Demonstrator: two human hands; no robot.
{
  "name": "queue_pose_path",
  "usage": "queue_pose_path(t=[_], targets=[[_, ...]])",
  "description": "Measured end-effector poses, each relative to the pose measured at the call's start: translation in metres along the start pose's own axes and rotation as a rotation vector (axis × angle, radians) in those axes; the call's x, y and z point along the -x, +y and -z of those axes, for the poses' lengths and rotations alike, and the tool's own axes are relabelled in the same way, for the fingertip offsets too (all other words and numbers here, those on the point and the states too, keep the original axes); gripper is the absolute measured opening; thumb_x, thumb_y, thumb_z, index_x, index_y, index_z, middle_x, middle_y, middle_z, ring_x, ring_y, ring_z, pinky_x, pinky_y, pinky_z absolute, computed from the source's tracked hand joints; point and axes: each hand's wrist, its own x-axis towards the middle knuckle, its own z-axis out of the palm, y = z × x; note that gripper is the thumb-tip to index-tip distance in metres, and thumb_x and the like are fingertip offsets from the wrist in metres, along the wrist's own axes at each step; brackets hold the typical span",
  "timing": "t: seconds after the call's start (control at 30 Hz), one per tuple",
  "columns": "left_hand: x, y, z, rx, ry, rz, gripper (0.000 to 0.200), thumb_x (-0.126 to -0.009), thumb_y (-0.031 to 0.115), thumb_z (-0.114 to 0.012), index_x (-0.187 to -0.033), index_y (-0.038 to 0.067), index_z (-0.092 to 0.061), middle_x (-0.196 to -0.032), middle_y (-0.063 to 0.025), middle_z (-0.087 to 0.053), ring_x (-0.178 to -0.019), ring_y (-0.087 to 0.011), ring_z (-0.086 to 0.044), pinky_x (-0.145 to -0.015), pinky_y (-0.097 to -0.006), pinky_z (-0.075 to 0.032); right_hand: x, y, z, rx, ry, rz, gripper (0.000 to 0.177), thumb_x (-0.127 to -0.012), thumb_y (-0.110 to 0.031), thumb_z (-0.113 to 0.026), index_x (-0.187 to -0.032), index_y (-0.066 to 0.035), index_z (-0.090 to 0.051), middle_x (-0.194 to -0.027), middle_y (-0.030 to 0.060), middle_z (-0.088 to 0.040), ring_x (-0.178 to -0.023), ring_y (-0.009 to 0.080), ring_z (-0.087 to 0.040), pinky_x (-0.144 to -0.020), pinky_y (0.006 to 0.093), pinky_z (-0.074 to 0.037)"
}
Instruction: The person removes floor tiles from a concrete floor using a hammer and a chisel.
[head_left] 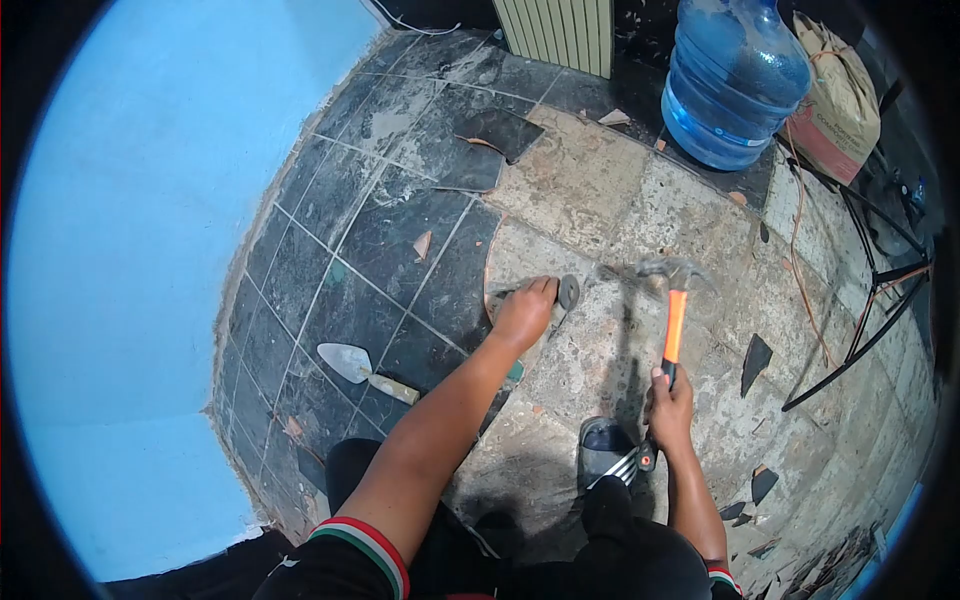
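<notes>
My left hand (527, 317) is closed around a chisel (568, 292), whose round grey end sticks out on the right; its blade is hidden. The hand is low over the border between dark tiles (400, 250) and exposed rough floor (590, 370). In my right hand (670, 405) is a claw hammer (675, 320) with an orange and black handle, its head raised to the right of the chisel. A pointed trowel (347, 362) lies on the dark tiles to the left of my left forearm.
A blue water jug (735, 90) stands at the back right beside a paper cement bag (835, 110). A black metal frame (870, 310) and an orange cord (795, 240) are on the right. Broken tile shards (756, 362) litter the floor. A blue wall (150, 250) borders the left.
</notes>
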Motion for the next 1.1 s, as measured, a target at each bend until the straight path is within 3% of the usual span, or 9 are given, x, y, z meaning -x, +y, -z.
queue_pose_path(t=[0.27,0.37,0.47,0.63,0.73,0.83,0.9,1.0,1.1], targets=[[-0.014,-0.015,-0.006,0.019,0.115,-0.006,0.028,-0.09,0.002,-0.059,-0.118,-0.002,-0.06,-0.111,-0.0214,-0.069,-0.098,-0.038,-0.071,-0.083,-0.0451,-0.059,0.008,-0.014,-0.042,-0.304,0.307,0.269,0.018,-0.11,-0.025,-0.051,-0.105,-0.009,-0.043,-0.062,-0.0016,-0.046,-0.045,0.0068,-0.045,-0.04,0.0242,-0.037],[-0.017,-0.009,0.003,0.009,0.084,0.02,0.029,-0.089,0.001,-0.058,-0.118,-0.003,-0.06,-0.111,-0.0217,-0.069,-0.098,-0.0373,-0.071,-0.083,-0.0446,-0.059,0.001,0.023,-0.055,0.313,0.013,0.357,0.022,-0.105,-0.022,-0.057,-0.1,-0.001,-0.052,-0.065,0.0071,-0.054,-0.055,0.0222,-0.054,-0.053,0.0404,-0.044],[-0.017,-0.011,-0.002,0.031,0.108,0.025,0.023,-0.091,0.005,-0.06,-0.114,-0.001,-0.06,-0.106,-0.022,-0.069,-0.096,-0.0405,-0.07,-0.083,-0.0482,-0.058,-0.004,0.016,-0.056,0.132,-0.102,0.157,0.024,-0.101,-0.021,-0.06,-0.097,0.002,-0.054,-0.069,0.0108,-0.057,-0.06,0.0293,-0.055,-0.061,0.0469,-0.045],[-0.015,-0.012,0.003,0.061,0.098,0.047,0.021,-0.092,0.007,-0.062,-0.112,0.0,-0.059,-0.105,-0.0227,-0.069,-0.095,-0.0427,-0.069,-0.082,-0.0507,-0.057,0.002,-0.045,-0.008,-0.167,0.078,0.133,0.023,-0.107,-0.027,-0.055,-0.106,-0.004,-0.053,-0.065,0.0026,-0.049,-0.051,0.0137,-0.046,-0.048,0.031,-0.04],[-0.016,-0.012,0.006,0.065,0.105,0.048,0.022,-0.092,0.007,-0.061,-0.113,0.0,-0.059,-0.106,-0.0227,-0.069,-0.095,-0.0429,-0.069,-0.082,-0.0512,-0.057,-0.005,-0.068,-0.003,-0.444,0.303,0.328,0.023,-0.109,-0.03,-0.052,-0.109,-0.006,-0.051,-0.064,-0.0011,-0.045,-0.049,0.0071,-0.042,-0.043,0.0238,-0.035],[-0.016,-0.012,0.004,0.035,0.07,0.049,0.023,-0.093,0.006,-0.06,-0.115,-0.001,-0.06,-0.109,-0.0221,-0.069,-0.096,-0.0417,-0.07,-0.082,-0.0497,-0.057,-0.013,-0.006,-0.044,-0.354,0.367,0.338,0.023,-0.108,-0.026,-0.055,-0.102,-0.005,-0.052,-0.065,0.0018,-0.048,-0.052,0.012,-0.048,-0.049,0.0303,-0.041],[-0.016,-0.007,0.007,0.023,0.066,0.051,0.024,-0.093,0.003,-0.059,-0.115,-0.002,-0.06,-0.112,-0.0218,-0.068,-0.096,-0.0395,-0.071,-0.082,-0.0464,-0.059,-0.009,0.006,-0.052,0.348,-0.025,0.377,0.023,-0.105,-0.023,-0.058,-0.095,-0.002,-0.053,-0.067,0.0047,-0.051,-0.058,0.0158,-0.05,-0.056,0.0351,-0.044],[-0.01,-0.006,-0.008,-0.004,0.024,-0.01,0.024,-0.092,0.003,-0.058,-0.115,-0.002,-0.061,-0.116,-0.02,-0.068,-0.103,-0.0378,-0.069,-0.083,-0.045,-0.059,-0.011,0.013,-0.054,0.018,-0.003,0.074,0.024,-0.103,-0.021,-0.059,-0.092,-0.001,-0.054,-0.068,0.0066,-0.052,-0.063,0.0177,-0.051,-0.062,0.0372,-0.044],[0.005,0.007,-0.019,-0.057,0.11,-0.035,0.024,-0.091,0.004,-0.058,-0.114,-0.001,-0.061,-0.118,-0.0175,-0.067,-0.11,-0.0352,-0.067,-0.086,-0.0423,-0.059,-0.017,0.014,-0.032,-0.003,0.038,0.079,0.023,-0.104,-0.021,-0.059,-0.093,-0.001,-0.055,-0.069,0.0055,-0.052,-0.063,0.0159,-0.049,-0.06,0.0355,-0.042]])
